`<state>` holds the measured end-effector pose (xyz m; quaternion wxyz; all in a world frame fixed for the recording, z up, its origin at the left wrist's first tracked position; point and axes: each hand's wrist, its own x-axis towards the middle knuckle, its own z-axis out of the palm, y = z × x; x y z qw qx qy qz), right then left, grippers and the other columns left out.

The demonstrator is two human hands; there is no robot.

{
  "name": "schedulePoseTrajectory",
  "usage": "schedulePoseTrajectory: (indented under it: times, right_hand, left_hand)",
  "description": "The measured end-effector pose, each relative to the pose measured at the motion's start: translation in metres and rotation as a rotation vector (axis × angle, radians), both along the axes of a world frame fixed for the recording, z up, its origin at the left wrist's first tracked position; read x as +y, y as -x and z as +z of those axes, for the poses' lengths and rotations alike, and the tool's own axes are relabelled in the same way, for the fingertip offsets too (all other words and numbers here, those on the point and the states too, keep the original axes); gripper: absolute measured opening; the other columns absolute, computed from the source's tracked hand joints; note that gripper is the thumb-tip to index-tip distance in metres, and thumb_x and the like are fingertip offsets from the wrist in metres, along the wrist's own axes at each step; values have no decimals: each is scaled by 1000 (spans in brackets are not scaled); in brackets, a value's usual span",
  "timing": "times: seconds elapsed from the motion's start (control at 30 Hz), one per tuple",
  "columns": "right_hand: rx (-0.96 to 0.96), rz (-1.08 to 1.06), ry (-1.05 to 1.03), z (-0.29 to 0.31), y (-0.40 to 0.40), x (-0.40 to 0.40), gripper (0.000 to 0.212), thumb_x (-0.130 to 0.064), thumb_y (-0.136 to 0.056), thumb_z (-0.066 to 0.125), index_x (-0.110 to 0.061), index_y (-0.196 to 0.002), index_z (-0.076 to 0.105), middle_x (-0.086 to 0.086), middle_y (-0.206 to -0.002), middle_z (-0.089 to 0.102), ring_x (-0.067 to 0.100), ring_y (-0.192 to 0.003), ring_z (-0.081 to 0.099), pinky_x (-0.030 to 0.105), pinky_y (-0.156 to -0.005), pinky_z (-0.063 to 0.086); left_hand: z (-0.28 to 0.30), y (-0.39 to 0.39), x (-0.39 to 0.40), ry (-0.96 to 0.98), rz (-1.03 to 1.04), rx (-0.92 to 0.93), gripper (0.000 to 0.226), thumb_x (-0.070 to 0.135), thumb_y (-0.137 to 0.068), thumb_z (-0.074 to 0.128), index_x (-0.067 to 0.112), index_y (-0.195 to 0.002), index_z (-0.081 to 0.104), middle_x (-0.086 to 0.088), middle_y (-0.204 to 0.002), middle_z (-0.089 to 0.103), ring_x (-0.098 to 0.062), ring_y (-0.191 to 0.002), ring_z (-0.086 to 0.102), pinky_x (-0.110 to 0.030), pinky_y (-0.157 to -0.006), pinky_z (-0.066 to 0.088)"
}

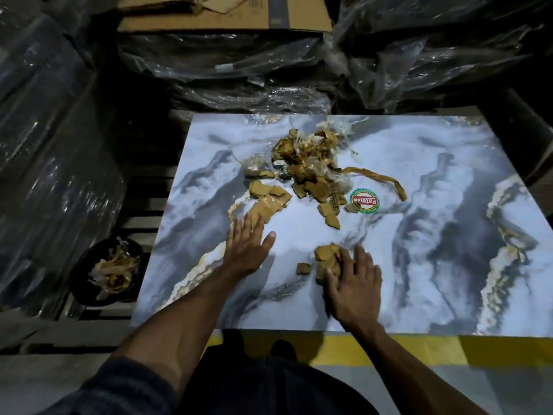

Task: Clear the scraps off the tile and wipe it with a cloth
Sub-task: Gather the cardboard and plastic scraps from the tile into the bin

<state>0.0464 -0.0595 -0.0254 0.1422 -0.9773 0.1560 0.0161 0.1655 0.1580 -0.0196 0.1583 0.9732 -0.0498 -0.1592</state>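
A large marble-patterned tile [419, 235] lies flat in front of me. A heap of brown cardboard scraps, tape strips and clear plastic [308, 160] sits at its far middle. My left hand [247, 244] rests flat on the tile, fingers spread, fingertips touching a brown cardboard piece [264, 206]. My right hand [354, 283] lies flat with its fingers over a small pile of brown scraps [327, 259]. One small loose scrap [303, 268] lies between my hands. No cloth is in view.
A round red and green sticker [365, 200] is stuck on the tile. A black bin [109, 271] holding scraps stands on the floor at the left. Plastic-wrapped stacks [239, 64] and cardboard [224, 13] lie behind the tile. A yellow floor line [419, 348] runs under its near edge.
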Motion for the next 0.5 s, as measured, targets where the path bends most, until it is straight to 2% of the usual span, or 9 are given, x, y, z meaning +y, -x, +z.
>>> schedulePoseTrajectory:
  times: [0.1, 0.2, 0.27, 0.37, 0.43, 0.5]
  right_hand:
    - [54, -21, 10, -3, -22, 21, 65, -56, -97, 19, -19, -149, 31, 15, -159, 22, 34, -147, 17, 51, -119, 10]
    - [53, -31, -8, -1, -60, 46, 63, -53, -98, 19, -18, -149, 29, 16, -160, 19, 35, -148, 13, 51, -119, 6]
    - [56, -36, -39, 4, -88, 61, 62, -55, -98, 18, -21, -149, 27, 14, -160, 17, 32, -148, 9, 50, -118, 3]
    - [-48, -79, -141, 15, -117, 69, 59, -55, -95, 22, -24, -144, 34, 13, -156, 24, 30, -145, 16, 49, -116, 10]
    - [-133, -158, -184, 17, -118, 64, 55, -52, -95, 29, -24, -141, 39, 13, -152, 29, 30, -142, 22, 48, -114, 16]
    - [-199, -250, -167, 13, -114, 61, 53, -47, -95, 35, -18, -138, 45, 18, -148, 36, 35, -137, 32, 48, -110, 27]
  left_hand:
    - [-1, -5, -9, -13, -95, -115, 80, 58, -85, -1, 25, -151, 29, -13, -159, 22, -36, -148, 14, -52, -119, 6]
    - [12, -16, -6, 160, -3, -194, 76, 56, -86, 4, 26, -139, 50, -4, -146, 47, -28, -143, 30, -46, -117, 15]
    - [17, -26, 2, 276, 69, -276, 71, 54, -89, 10, 22, -132, 57, -4, -134, 56, -27, -133, 43, -43, -113, 26]
    - [21, -53, 18, 376, 129, -287, 66, 54, -90, 18, 18, -134, 52, -9, -135, 53, -28, -126, 47, -41, -106, 35]
    - [20, -71, 26, 435, 172, -224, 64, 54, -90, 27, 19, -141, 44, -10, -147, 43, -26, -137, 37, -40, -113, 30]
    - [18, -93, 33, 450, 135, -198, 68, 56, -91, 27, 19, -148, 36, -9, -156, 30, -23, -146, 23, -39, -119, 21]
